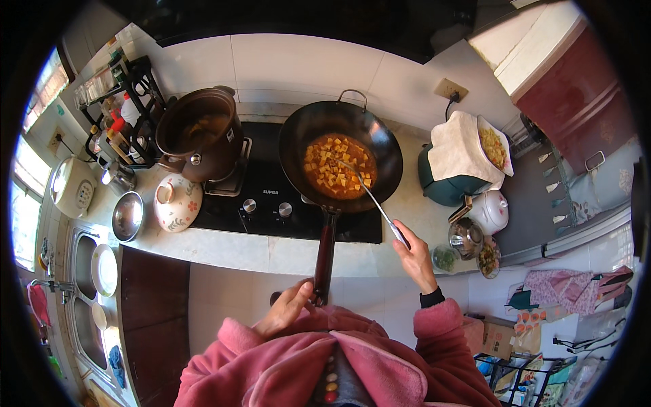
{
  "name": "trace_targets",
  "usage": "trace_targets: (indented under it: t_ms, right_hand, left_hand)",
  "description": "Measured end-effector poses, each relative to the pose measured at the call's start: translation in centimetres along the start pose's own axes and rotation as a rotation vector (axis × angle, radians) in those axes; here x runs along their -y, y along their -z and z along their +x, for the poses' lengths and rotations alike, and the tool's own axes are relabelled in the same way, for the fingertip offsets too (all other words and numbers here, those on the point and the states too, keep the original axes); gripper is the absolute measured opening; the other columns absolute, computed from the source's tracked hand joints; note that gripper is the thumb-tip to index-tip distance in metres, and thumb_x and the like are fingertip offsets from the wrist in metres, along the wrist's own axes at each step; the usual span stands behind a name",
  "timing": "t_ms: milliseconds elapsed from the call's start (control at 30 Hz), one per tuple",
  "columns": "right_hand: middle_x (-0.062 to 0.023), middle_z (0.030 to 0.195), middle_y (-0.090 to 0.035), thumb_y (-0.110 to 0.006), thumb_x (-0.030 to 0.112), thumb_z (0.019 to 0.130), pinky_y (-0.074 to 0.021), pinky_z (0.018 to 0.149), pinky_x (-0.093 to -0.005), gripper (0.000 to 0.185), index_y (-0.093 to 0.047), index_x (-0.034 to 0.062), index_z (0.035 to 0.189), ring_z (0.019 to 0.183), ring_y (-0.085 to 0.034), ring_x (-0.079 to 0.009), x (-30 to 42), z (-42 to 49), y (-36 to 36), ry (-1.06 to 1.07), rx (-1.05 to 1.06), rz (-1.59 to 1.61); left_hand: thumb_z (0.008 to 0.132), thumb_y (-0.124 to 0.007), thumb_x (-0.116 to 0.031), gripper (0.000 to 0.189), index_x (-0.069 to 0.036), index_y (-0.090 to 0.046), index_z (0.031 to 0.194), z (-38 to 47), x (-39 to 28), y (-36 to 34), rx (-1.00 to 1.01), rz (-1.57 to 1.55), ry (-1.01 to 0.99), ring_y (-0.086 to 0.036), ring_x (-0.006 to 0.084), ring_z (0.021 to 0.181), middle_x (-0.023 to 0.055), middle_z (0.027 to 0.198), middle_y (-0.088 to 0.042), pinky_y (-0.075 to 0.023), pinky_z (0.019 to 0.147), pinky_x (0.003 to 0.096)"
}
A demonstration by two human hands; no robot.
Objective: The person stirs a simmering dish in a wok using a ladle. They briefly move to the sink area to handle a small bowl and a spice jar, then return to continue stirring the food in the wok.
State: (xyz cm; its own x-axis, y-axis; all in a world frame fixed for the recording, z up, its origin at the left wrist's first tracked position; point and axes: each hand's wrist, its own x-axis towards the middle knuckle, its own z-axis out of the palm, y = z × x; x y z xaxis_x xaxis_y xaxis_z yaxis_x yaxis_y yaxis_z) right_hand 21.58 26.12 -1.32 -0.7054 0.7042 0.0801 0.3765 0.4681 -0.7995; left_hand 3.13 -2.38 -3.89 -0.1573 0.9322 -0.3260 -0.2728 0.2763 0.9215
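A black wok (385, 152) sits on the right side of a black glass gas hob (264, 173). In it, tofu cubes in reddish-orange sauce (338, 165) fill the bottom. My right hand (414, 254) grips the dark end of a long metal cooking utensil (376, 201), whose head dips into the tofu; its exact shape is hard to see. My left hand (291, 305) is at the end of the wok's dark red handle (325, 254), thumb upward. Its fingers are partly hidden, so whether they grip the handle is unclear.
A brown clay pot (218, 163) with liquid stands on the left burner, its floral lid (178, 203) beside a metal bowl (128, 216). A cloth-covered green pot (432, 185), a dish of food (492, 147) and a glass jar (465, 238) stand right. A sink (84, 264) lies left.
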Motion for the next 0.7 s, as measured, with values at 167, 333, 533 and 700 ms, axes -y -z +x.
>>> trace_targets:
  t_ms: [167,333,533,700]
  right_hand:
    - [-0.0053,0.107,-0.067,-0.063,0.01,0.097,-0.0488,0.082,-0.0264,0.046,-0.055,0.0032,0.141,0.088,-0.058,-0.0126,-0.1,-1.2,0.1,-0.089,-0.04,0.106]
    - [0.0026,0.09,-0.059,-0.062,0.01,0.098,-0.046,0.07,-0.0231,0.046,-0.055,0.0033,0.143,0.076,-0.051,-0.008,-0.3,-3.0,-0.6,-0.185,-0.022,0.252]
    - [0.0088,0.076,-0.045,-0.062,0.009,0.097,-0.0296,0.056,-0.0198,0.05,-0.052,0.0062,0.146,0.064,-0.036,-0.0027,-0.6,-5.0,-1.6,-0.278,0.009,0.452]
    - [0.0085,0.077,-0.046,-0.063,0.009,0.097,-0.031,0.056,-0.02,0.05,-0.052,0.0052,0.146,0.065,-0.037,-0.0033,-0.8,-5.4,-1.5,-0.314,0.012,0.481]
  left_hand:
    - [0.109,-0.039,-0.042,0.056,0.005,-0.047,0.138,0.0,0.8,-0.3,-0.118,-0.081,-0.062,-0.068,0.0192,0.08,0.0143,0.097,-0.067,-0.0536,0.078,0.0297]
    - [0.107,-0.039,-0.007,0.037,0.003,-0.043,0.142,0.5,2.2,0.0,-0.173,-0.069,-0.038,-0.071,0.0191,0.076,0.0131,0.088,-0.069,-0.0546,0.077,0.03]
    - [0.109,-0.042,-0.015,0.039,0.004,-0.043,0.143,0.8,2.6,0.0,-0.151,-0.082,-0.046,-0.068,0.0188,0.069,0.0138,0.092,-0.065,-0.0551,0.072,0.0309]
    - [0.109,-0.042,-0.036,0.054,0.006,-0.043,0.143,0.9,2.7,0.0,-0.129,-0.147,-0.041,-0.067,0.0193,0.073,0.0137,0.095,-0.064,-0.0548,0.075,0.0323]
